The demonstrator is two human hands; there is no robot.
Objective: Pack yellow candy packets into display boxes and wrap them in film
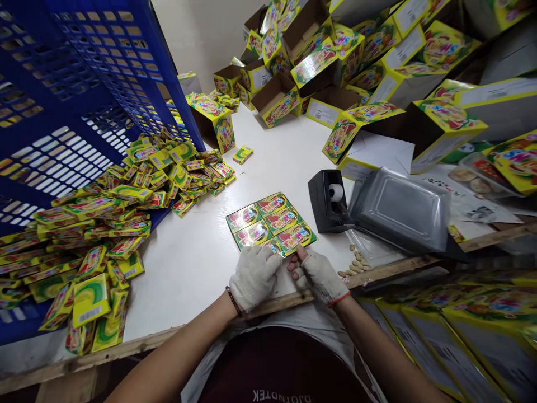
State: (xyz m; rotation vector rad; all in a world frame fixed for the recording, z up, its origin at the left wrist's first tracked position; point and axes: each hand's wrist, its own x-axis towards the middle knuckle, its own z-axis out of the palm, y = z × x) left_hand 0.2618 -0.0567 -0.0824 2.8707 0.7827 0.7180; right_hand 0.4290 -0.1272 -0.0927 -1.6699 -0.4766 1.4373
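Several small yellow-green printed boxes (pixel 279 219) lie side by side in a flat block on the white tabletop before me. My left hand (pixel 257 275), in a white fingertip-free glove, is closed over the block's near edge, its fingers partly covering the nearest boxes. At the near right corner, my right hand (pixel 319 274) is gloved the same way. Its thumb presses against the corner box while the other fingers curl below. Right of the block stands a black tape dispenser (pixel 329 201) with a white-cored roll.
A tipped blue plastic crate (pixel 176 84) spills a heap of small boxes (pixel 126 201) at left. Open larger cartons (pixel 274 103) pile up at the back and right. A clear plastic container (pixel 406 207) lies beside the dispenser, near scattered beige nuts or shells (pixel 356 263). The wooden table edge (pixel 277 305) runs close to me.
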